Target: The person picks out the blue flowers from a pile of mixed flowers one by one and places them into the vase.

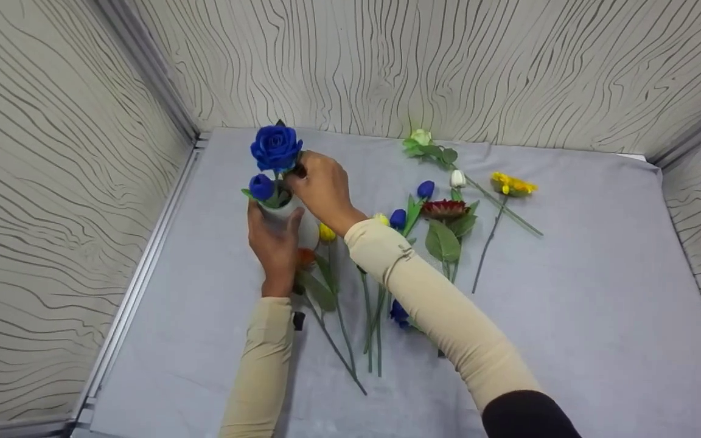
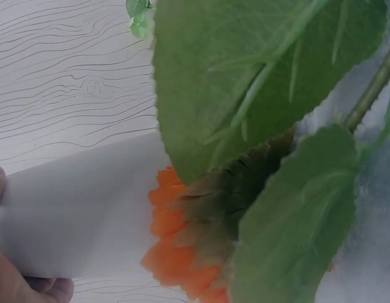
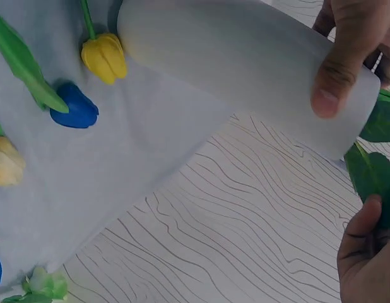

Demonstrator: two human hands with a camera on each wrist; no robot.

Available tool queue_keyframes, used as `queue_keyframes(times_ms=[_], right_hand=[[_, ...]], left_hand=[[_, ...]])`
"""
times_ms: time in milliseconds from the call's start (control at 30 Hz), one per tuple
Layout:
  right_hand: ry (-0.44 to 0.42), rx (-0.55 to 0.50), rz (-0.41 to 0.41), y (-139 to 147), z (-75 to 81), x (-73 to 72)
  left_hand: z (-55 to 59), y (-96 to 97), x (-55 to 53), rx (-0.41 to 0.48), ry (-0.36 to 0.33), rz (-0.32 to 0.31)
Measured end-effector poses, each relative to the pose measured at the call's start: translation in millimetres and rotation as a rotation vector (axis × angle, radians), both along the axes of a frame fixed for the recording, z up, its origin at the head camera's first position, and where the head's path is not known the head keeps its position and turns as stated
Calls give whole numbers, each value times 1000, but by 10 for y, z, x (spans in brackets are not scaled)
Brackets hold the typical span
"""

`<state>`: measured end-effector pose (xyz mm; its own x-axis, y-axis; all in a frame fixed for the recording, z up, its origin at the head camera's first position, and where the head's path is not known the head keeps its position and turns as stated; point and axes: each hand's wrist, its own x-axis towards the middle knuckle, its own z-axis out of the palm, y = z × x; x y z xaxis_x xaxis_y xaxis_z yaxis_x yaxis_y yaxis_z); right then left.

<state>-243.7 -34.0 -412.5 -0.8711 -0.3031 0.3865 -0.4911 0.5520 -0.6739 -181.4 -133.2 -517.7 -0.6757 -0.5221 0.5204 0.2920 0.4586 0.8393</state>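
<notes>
My left hand [image 1: 274,246] grips a white vase [image 3: 239,63] near its mouth, thumb on one side and fingers on the other. A blue rose [image 1: 276,148] stands above the mouth, with a smaller blue tulip [image 1: 261,187] just below it. Beside the rose, my right hand [image 1: 326,188] pinches its leafy stem. In the right wrist view, thumb and fingers of that hand meet on a green leaf [image 3: 375,173] close to the rim. An orange flower [image 2: 176,240] with broad leaves lies near the vase base, close to the left wrist.
On the grey cloth lie several loose flowers: a yellow tulip [image 1: 327,232], blue tulips [image 1: 426,189], a dark red flower [image 1: 445,209], a white tulip [image 1: 457,178], a pale rose [image 1: 421,137] and a yellow flower [image 1: 512,184]. Patterned panels [image 1: 387,67] enclose the table's back and sides.
</notes>
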Motion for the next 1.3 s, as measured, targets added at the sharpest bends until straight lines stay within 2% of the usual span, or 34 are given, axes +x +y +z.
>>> queue_keyframes(times_ms=[233,400,500,600,733,867,967,1133,1300], right_hand=[[-46,126,-8,-66,-179,-9],[-70,161,-27,-97,-203,-40],[-58,189,-31,-119,-183,-57],[-42,205,-31,-122,-175,-69],[-58,167,-18,-95,-187,-72],[-88,104,21,-73,-197,-51],[-94,77,50,-56,-184,-22],[-127,48,68,-16,-159,22],[-153,32,77,18,-161,48]], left_hand=[[-25,0,44,0,-36,1],[-6,26,52,-10,-82,1],[-2,39,31,-11,-79,-10],[8,64,15,-13,-37,-25],[108,111,32,-14,24,-28],[241,119,86,1,27,-16],[198,70,68,1,13,-12],[32,-12,3,0,-16,-27],[-1,-38,2,-6,-39,-26]])
